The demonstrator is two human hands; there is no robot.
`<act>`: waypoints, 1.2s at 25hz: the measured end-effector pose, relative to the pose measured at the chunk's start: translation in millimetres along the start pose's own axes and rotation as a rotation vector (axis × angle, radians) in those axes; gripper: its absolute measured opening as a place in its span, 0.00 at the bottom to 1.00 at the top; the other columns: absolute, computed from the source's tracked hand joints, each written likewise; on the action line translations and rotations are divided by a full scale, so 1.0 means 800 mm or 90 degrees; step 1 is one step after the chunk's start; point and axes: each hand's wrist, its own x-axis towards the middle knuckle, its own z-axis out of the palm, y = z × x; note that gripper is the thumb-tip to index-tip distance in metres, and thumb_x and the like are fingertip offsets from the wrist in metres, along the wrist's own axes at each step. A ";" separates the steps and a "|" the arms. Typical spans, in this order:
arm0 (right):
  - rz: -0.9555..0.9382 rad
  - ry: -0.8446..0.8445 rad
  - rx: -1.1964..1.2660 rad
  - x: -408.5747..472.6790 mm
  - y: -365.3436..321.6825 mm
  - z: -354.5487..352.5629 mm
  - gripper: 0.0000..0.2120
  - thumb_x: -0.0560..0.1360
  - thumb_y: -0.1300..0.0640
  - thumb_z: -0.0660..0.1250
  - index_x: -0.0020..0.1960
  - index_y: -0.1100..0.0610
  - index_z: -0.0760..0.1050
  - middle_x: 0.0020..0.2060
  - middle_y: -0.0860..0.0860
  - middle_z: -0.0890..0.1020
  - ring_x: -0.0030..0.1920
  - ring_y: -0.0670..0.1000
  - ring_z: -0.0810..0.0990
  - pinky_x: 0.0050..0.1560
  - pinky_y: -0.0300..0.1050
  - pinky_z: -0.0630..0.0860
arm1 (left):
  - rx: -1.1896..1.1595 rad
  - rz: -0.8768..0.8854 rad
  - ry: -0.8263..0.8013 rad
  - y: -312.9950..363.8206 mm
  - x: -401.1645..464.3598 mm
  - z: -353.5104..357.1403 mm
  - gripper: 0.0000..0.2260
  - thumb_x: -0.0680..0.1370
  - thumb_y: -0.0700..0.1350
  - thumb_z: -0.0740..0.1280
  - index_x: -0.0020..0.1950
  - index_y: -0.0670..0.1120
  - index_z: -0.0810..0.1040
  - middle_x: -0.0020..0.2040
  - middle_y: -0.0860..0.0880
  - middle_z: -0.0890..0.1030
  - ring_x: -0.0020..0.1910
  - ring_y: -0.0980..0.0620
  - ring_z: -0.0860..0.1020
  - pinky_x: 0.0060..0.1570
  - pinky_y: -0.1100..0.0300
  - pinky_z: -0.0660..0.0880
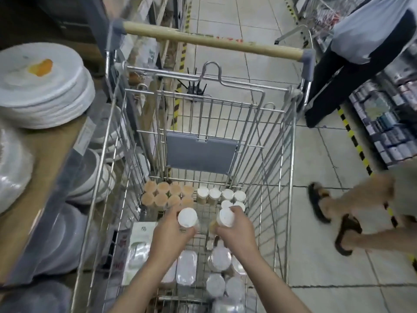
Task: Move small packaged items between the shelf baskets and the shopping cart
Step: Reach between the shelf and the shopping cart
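Both my hands reach down into the wire shopping cart. My left hand grips a small jar with a white lid. My right hand grips another white-lidded jar. At the far end of the cart floor stand several jars with peach lids and, to their right, several jars with white lids. Flat white packets and more lidded containers lie at the near end, partly hidden by my forearms.
Stacked white plates and bowls fill the shelves on the left, close against the cart. A person in sandals stands on the tiled floor right of the cart; another person stands beyond the wooden cart handle. A shelf of boxed goods lines the right side.
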 end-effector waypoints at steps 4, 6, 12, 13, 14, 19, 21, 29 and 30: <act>0.004 0.010 -0.112 0.093 0.041 0.036 0.19 0.69 0.59 0.73 0.57 0.53 0.70 0.45 0.45 0.76 0.46 0.47 0.76 0.42 0.36 0.69 | 0.061 0.031 -0.047 -0.036 0.084 0.049 0.21 0.68 0.50 0.76 0.55 0.55 0.68 0.49 0.56 0.75 0.49 0.54 0.75 0.38 0.64 0.66; 0.015 0.002 -0.127 0.126 0.062 0.047 0.21 0.69 0.58 0.73 0.59 0.53 0.70 0.46 0.45 0.76 0.48 0.48 0.77 0.43 0.37 0.71 | 0.095 0.053 -0.060 -0.054 0.114 0.073 0.22 0.68 0.50 0.76 0.58 0.51 0.71 0.54 0.54 0.75 0.51 0.52 0.75 0.43 0.59 0.72; -0.061 0.039 -0.399 0.194 0.103 0.077 0.23 0.69 0.46 0.71 0.60 0.53 0.71 0.53 0.51 0.77 0.55 0.53 0.73 0.52 0.46 0.70 | 0.232 0.120 -0.047 -0.085 0.176 0.117 0.13 0.69 0.52 0.72 0.52 0.53 0.77 0.46 0.55 0.81 0.46 0.52 0.79 0.48 0.54 0.75; -0.076 0.055 -0.445 0.202 0.112 0.083 0.24 0.68 0.46 0.71 0.60 0.54 0.72 0.54 0.51 0.76 0.56 0.54 0.72 0.53 0.48 0.69 | 0.254 0.131 -0.048 -0.088 0.183 0.122 0.11 0.70 0.52 0.70 0.51 0.54 0.77 0.45 0.55 0.81 0.46 0.52 0.79 0.51 0.52 0.74; -0.086 0.072 -0.476 0.208 0.121 0.089 0.23 0.67 0.45 0.71 0.59 0.54 0.73 0.54 0.52 0.76 0.56 0.55 0.72 0.53 0.48 0.68 | 0.276 0.139 -0.051 -0.092 0.187 0.126 0.10 0.71 0.53 0.69 0.51 0.55 0.76 0.46 0.56 0.80 0.49 0.52 0.78 0.56 0.51 0.72; -0.114 0.105 -0.531 0.224 0.147 0.104 0.26 0.66 0.45 0.72 0.60 0.54 0.73 0.55 0.51 0.73 0.58 0.54 0.70 0.57 0.48 0.66 | 0.407 0.113 -0.090 -0.111 0.203 0.142 0.24 0.74 0.55 0.67 0.69 0.55 0.67 0.64 0.53 0.72 0.66 0.51 0.66 0.70 0.53 0.57; -0.097 0.079 -0.562 0.231 0.152 0.105 0.28 0.67 0.46 0.71 0.64 0.54 0.71 0.58 0.51 0.72 0.60 0.54 0.68 0.61 0.48 0.65 | 0.430 0.114 -0.101 -0.117 0.208 0.149 0.25 0.74 0.55 0.67 0.69 0.54 0.66 0.65 0.53 0.70 0.67 0.50 0.65 0.69 0.53 0.59; -0.128 0.117 -0.613 0.235 0.160 0.117 0.30 0.42 0.41 0.82 0.38 0.56 0.80 0.39 0.51 0.77 0.40 0.54 0.78 0.42 0.49 0.79 | 0.481 0.187 -0.004 -0.141 0.211 0.174 0.30 0.49 0.57 0.82 0.45 0.47 0.81 0.41 0.50 0.82 0.44 0.46 0.80 0.53 0.52 0.64; -0.136 0.110 -0.612 0.234 0.163 0.117 0.30 0.42 0.41 0.82 0.39 0.56 0.80 0.39 0.51 0.77 0.39 0.54 0.78 0.42 0.48 0.78 | 0.473 0.188 0.001 -0.140 0.210 0.175 0.29 0.49 0.57 0.82 0.45 0.47 0.81 0.41 0.50 0.82 0.43 0.46 0.79 0.52 0.53 0.63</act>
